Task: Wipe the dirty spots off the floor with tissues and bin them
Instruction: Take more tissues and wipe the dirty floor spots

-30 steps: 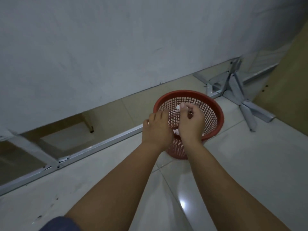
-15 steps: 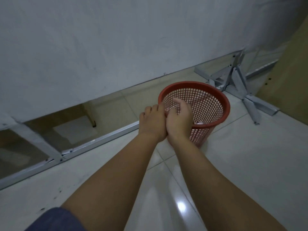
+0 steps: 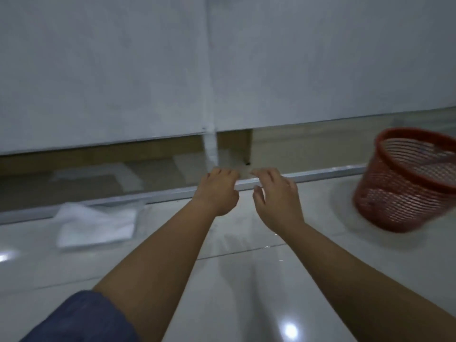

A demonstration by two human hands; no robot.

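A red mesh bin (image 3: 407, 183) stands on the pale tiled floor (image 3: 246, 280) at the right edge of view. A white pack of tissues (image 3: 96, 223) lies on the floor at the left, beside a metal floor rail. My left hand (image 3: 218, 191) and my right hand (image 3: 277, 196) hover side by side above the floor between the pack and the bin. Both hold nothing, with fingers loosely curled. The view is blurred by motion, and no dirty spot shows clearly on the tiles.
A metal rail (image 3: 320, 175) runs across the floor just beyond my hands. Behind it hangs a white panel (image 3: 222, 65) with a gap underneath. A blue sleeve (image 3: 81, 319) shows at the bottom left.
My hands were at the bin's rim, the right one with white tissue scraps. Now both are empty and left of the bin. The view has swung left, revealing the tissue pack.
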